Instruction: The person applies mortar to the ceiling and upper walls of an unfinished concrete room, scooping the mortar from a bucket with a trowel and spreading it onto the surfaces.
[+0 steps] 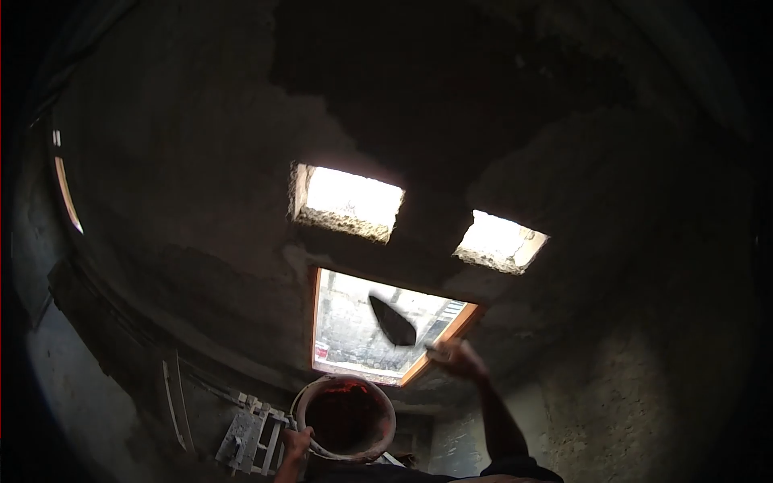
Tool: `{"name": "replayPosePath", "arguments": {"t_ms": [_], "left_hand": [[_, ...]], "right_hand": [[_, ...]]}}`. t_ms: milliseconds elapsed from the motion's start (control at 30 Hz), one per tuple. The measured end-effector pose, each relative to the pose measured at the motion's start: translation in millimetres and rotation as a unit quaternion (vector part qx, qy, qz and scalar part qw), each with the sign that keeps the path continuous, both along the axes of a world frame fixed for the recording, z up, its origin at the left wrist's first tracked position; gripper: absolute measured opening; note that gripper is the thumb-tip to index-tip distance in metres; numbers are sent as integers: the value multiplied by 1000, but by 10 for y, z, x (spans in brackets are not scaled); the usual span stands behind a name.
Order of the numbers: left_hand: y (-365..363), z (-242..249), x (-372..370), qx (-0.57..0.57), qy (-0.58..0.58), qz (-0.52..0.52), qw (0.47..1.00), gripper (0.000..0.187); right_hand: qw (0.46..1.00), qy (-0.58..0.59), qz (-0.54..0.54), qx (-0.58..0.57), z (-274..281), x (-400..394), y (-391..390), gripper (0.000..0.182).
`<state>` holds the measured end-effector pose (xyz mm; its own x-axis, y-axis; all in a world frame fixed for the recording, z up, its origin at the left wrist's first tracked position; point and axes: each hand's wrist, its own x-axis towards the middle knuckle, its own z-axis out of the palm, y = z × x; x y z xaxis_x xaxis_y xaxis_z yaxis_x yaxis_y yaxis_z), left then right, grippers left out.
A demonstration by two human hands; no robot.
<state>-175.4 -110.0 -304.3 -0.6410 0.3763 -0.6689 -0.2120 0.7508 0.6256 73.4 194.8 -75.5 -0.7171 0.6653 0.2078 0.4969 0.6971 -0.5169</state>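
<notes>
My right hand [457, 358] is closed round the handle of a trowel [393, 322], whose dark pointed blade shows against the bright window. My left hand [297, 441] grips the left rim of a round bucket [388, 414] at the bottom middle. The inside of the bucket is dark with a reddish glow near its top; what it holds is hard to make out. The trowel is above the bucket and apart from it.
Ahead is a dark wall [201, 161] with damp-looking patches and two rough openings [354, 193] [501, 241]. Below them is an orange-framed window [315, 322]. A pale slatted wooden piece [262, 439] stands at the lower left.
</notes>
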Motion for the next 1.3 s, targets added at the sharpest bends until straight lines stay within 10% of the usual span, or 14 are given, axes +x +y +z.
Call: {"name": "replayPosePath", "arguments": {"t_ms": [100,267,400,700,1300], "left_hand": [[40,148,87,31,82,32,996,38],[155,-30,146,30,69,-27,997,37],[215,-437,194,26,66,-92,993,38],[277,337,493,36,-23,-167,985,55],[272,-368,475,28,-3,-260,965,65]], "right_hand": [[949,-95,-94,-286,-458,258,-691,42],[888,-72,-262,-372,-1297,628,-1520,50],[897,-69,-308,-308,-1969,798,-1863,66],[883,-214,-125,-400,-2030,1003,-2121,55],[822,-242,-225,-464,-2870,1205,-2363,29]]}}
